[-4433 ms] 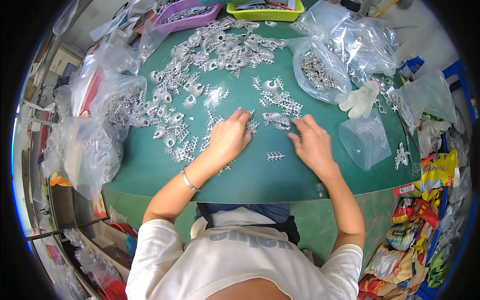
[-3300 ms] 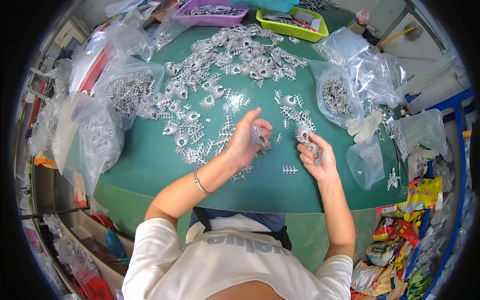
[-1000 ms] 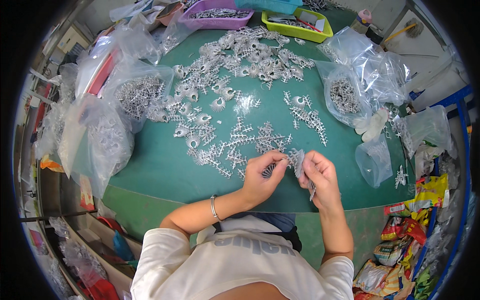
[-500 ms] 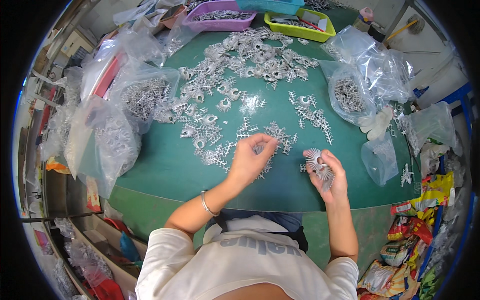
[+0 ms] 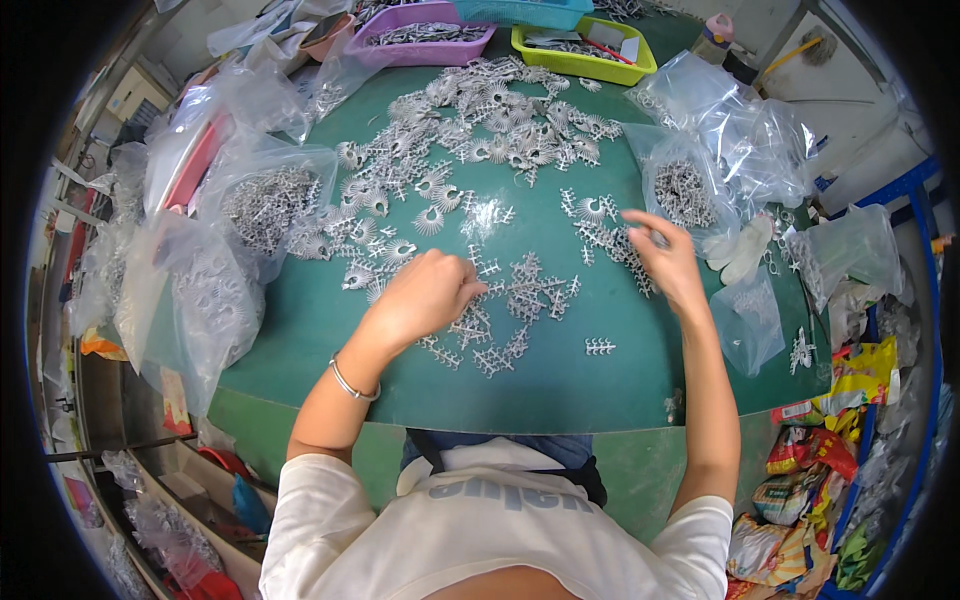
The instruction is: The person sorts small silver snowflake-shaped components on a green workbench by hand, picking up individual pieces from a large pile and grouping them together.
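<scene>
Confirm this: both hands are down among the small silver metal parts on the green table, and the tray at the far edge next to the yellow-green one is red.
Not quite. The head view shows the tray beside the yellow-green tray is purple, not red. The rest holds: the left hand and right hand are among the silver parts on the green table.

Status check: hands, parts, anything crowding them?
Left hand resting on the branched metal pieces. Right hand pinching at another cluster. Clear bags close beside it.

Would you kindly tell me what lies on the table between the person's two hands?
In the head view, a loose cluster of small silver branched parts lies on the green table between the left hand and right hand.
</scene>
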`<control>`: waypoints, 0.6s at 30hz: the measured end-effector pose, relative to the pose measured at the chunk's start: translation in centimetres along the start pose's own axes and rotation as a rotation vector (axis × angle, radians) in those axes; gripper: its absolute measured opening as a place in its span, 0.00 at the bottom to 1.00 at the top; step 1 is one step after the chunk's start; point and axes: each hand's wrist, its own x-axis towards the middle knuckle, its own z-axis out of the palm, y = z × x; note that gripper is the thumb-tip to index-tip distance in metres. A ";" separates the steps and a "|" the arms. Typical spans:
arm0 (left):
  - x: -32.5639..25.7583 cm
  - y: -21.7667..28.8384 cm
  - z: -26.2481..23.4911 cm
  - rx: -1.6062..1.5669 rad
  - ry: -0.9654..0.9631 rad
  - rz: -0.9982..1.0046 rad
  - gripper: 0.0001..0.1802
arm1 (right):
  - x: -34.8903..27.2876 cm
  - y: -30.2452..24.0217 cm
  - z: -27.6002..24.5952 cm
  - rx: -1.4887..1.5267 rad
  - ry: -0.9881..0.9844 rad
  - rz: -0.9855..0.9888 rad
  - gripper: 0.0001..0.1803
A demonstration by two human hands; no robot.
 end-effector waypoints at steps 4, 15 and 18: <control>1.3 -0.2 -0.3 -0.618 -0.020 -0.123 0.12 | 5.0 0.2 3.1 -0.763 -0.017 -0.297 0.15; -3.4 -4.9 0.9 -1.661 0.411 -0.482 0.10 | 5.5 1.3 1.4 -0.370 0.091 -0.443 0.07; -6.4 -7.1 1.1 -1.311 0.281 -0.432 0.08 | 2.8 -0.3 0.7 0.436 0.006 0.116 0.06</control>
